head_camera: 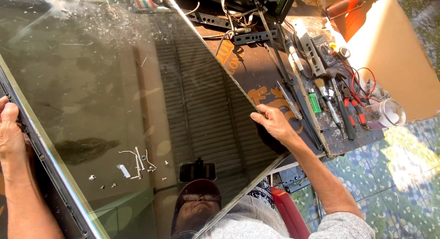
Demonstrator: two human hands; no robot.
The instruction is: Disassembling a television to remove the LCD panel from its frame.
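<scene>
You hold a large dark glossy screen panel [137,106] between both hands, and it fills most of the view, tilted across the low work board [256,69] beneath it. Your left hand [10,133] wraps over the panel's left edge, where a silvery frame strip [55,165] runs diagonally down; the fingers curl around that edge in a grip. Your right hand [273,122] pinches the thin right edge of the panel, thumb and fingers closed on it, with the forearm reaching in from the lower right.

The glass surface mirrors a slatted shutter and a capped head with a phone above it. On the panel, near its lower middle, lie a few small screws and pale plastic bits [135,163], loose on the glass. Dust and scratches cloud its upper left part.

Just beyond your right hand, the work board carries tools: a screwdriver [289,99], a green lighter [314,101], a small paintbrush [326,99], red-handled pliers [355,108] and a multimeter [321,50] with red lead wire [362,78]. A clear plastic cup [389,113] lies at the board's right end. A black metal bracket [254,36] sits at the board's top. The floor [394,175] is green patterned tile.
</scene>
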